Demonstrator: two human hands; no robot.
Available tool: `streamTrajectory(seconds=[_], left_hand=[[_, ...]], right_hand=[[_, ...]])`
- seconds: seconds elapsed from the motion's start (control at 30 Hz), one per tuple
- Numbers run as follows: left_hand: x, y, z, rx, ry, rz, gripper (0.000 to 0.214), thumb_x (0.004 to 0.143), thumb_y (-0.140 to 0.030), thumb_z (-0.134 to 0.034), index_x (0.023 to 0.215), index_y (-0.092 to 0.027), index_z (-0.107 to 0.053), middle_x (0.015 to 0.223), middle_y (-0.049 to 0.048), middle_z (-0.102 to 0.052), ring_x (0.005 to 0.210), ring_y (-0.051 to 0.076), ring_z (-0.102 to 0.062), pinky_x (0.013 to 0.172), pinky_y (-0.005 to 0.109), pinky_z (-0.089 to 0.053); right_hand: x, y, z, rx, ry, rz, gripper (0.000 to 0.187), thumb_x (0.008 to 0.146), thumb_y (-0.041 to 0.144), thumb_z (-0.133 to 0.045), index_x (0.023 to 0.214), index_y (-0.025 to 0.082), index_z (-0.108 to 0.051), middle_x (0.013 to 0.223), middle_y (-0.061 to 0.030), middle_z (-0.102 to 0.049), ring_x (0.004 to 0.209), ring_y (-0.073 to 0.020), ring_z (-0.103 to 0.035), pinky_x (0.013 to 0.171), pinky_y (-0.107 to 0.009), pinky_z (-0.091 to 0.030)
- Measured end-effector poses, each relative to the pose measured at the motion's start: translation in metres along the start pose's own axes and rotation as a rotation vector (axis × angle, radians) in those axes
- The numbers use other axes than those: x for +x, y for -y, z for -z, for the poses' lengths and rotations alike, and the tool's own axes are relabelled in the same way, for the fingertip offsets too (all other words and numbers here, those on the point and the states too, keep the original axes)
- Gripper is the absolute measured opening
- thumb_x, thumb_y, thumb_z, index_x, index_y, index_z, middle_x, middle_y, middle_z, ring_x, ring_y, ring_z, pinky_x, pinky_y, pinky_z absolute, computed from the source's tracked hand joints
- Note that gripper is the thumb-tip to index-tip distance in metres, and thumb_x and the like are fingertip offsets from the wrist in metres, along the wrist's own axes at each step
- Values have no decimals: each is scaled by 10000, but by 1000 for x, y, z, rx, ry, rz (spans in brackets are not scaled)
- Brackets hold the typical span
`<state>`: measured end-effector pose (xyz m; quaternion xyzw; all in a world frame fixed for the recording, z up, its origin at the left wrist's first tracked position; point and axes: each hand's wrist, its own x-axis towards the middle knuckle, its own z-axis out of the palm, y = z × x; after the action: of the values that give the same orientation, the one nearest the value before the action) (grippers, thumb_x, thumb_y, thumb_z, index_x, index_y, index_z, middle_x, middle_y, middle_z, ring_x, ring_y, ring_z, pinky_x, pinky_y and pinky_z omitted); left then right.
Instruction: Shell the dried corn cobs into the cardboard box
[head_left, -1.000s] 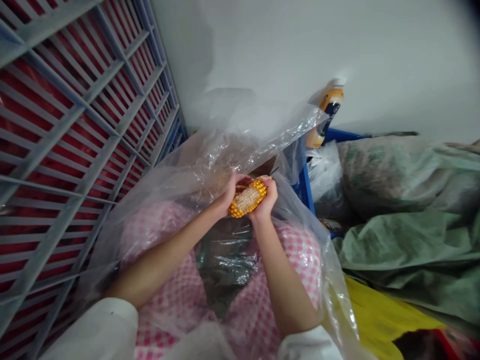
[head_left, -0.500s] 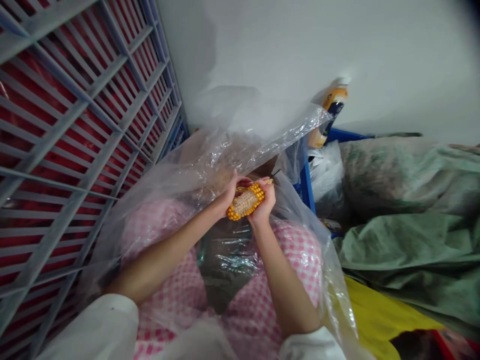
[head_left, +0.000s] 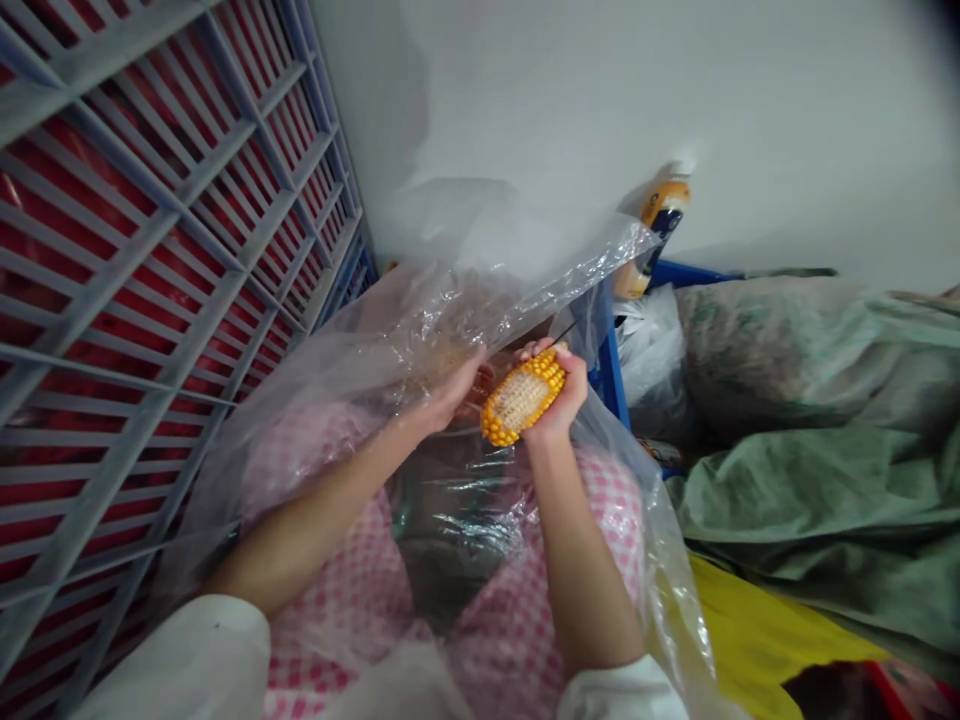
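An ear of corn (head_left: 523, 400) is gripped in my right hand (head_left: 564, 398), its bare, pale patch facing up and yellow kernels around it. A thin dark strand juts out by its upper end. Just left of the corn is my left hand (head_left: 454, 392), thumb and fingers apart in a loose cup; its palm is partly hidden. Both hands are over a large clear plastic bag (head_left: 450, 500) spread across my lap. Some yellowish stuff shows dimly through the plastic behind my left hand, too blurred to name.
A grey slatted plastic crate (head_left: 187, 200) with red behind it rises on the left. To the right are a blue crate edge (head_left: 613, 370), an orange-labelled bottle (head_left: 660, 225), a stuffed sack (head_left: 787, 350), green cloth (head_left: 810, 490) and a yellow sheet (head_left: 750, 630). A pale wall (head_left: 600, 90) stands ahead.
My right hand has moved right with the corn, away from my left hand. The left hand has come off the corn and shifted slightly left.
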<state>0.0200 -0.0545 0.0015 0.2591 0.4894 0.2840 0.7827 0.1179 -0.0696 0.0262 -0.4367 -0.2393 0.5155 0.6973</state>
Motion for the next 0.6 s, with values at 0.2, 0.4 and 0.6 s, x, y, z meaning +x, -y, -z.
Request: streamTrajectory(seconds=[0.2, 0.4, 0.6], left_hand=[[-12, 2, -12, -20, 329, 77, 533, 818, -605, -329, 937, -198, -652, 618, 51, -648, 534, 167, -578, 527, 289, -461], [-8, 0, -10, -15, 228, -48, 444, 771, -573, -480, 914, -200, -673, 846, 72, -696, 823, 207, -638, 672, 283, -500], [2, 1, -4, -5, 28, -165, 409, 746, -510, -563, 1055, -250, -627, 1122, 25, -637, 1072, 209, -560, 832, 280, -468]], right_hand=[[4, 3, 4, -190, 115, 56, 326, 761, 479, -406, 691, 190, -541, 654, 2, -534, 615, -122, -499, 629, -271, -426], [11, 3, 23, -382, -167, 137, 273, 763, 429, -489, 741, 176, -591, 720, 25, -559, 647, -97, -480, 576, -211, -362], [8, 9, 28, -344, -57, 29, 206, 766, 382, -502, 802, 196, -583, 537, 76, -435, 420, -65, -321, 401, -205, -206]])
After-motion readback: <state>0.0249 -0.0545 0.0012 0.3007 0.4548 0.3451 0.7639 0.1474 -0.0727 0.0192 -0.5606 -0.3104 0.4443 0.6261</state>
